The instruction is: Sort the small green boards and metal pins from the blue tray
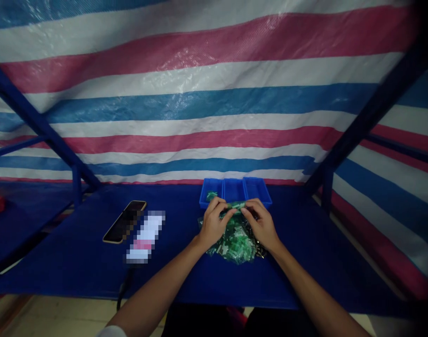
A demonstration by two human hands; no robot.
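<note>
As fingers (225, 211) pinch green parts (235, 243), trays (256, 189) behind

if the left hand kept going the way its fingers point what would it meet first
The left hand points right: likely the green piece it pinches, then the right hand close behind it.

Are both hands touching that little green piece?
Touching. The head view shows the left hand and the right hand pinching the green piece at their fingertips, just above the pile of green parts.
</note>
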